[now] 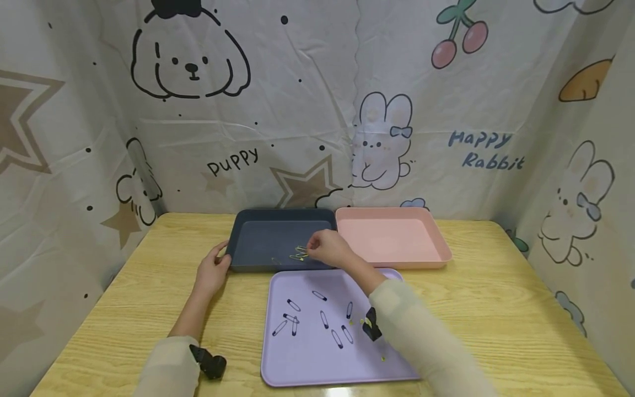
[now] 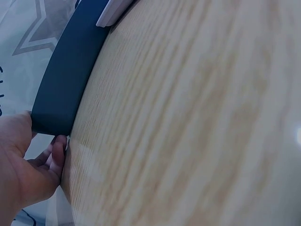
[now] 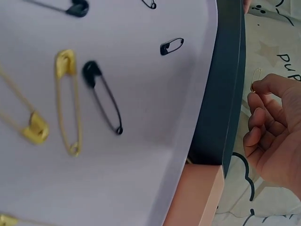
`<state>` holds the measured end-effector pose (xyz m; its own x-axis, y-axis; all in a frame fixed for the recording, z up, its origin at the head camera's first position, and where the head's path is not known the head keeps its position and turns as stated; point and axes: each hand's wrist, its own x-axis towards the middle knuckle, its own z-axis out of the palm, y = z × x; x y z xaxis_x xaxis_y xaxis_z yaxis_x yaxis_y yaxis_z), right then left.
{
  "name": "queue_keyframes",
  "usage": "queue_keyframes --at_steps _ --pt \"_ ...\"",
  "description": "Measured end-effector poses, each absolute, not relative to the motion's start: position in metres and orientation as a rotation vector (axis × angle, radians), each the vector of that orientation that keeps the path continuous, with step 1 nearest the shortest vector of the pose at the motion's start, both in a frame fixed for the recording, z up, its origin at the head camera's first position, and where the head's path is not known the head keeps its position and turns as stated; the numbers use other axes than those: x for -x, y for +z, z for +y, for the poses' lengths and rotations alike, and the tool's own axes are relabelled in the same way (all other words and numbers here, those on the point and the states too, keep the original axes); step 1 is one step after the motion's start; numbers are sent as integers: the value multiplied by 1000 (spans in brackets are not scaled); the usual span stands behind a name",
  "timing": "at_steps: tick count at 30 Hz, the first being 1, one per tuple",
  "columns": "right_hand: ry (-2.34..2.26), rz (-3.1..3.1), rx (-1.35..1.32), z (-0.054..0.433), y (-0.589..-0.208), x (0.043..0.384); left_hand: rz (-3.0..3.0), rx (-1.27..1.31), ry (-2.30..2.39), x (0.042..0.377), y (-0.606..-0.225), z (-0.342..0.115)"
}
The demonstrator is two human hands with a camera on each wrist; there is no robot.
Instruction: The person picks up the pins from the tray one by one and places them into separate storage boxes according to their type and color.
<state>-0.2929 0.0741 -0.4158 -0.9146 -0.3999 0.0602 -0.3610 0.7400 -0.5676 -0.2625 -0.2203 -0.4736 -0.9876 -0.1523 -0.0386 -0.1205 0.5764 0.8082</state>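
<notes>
My right hand (image 1: 328, 248) is over the front right part of the dark blue tray (image 1: 268, 234). In the right wrist view, thumb and forefinger pinch a gold safety pin (image 3: 254, 82), its loop pointing up. Several gold safety pins (image 1: 299, 253) show at those fingertips in the head view, over the tray floor. My left hand (image 1: 212, 273) grips the tray's front left corner, the thumb on one side and curled fingers by the tabletop (image 2: 178, 122). On the lilac tray (image 1: 307, 364) in front lie several black safety pins (image 1: 324, 319) and gold safety pins (image 3: 68, 103), the latter partly behind my right forearm.
A pink tray (image 1: 392, 237) stands against the dark blue tray's right side. The lilac tray's back edge is close to the front of both. A printed curtain (image 1: 307, 110) hangs behind the wooden table and along its sides.
</notes>
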Motion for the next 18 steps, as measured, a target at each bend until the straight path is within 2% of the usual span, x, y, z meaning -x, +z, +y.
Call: queue_keyframes --at_steps 18 --pt "-922 2876 537 38 -424 301 -2764 -238 -1437 262 -473 -221"
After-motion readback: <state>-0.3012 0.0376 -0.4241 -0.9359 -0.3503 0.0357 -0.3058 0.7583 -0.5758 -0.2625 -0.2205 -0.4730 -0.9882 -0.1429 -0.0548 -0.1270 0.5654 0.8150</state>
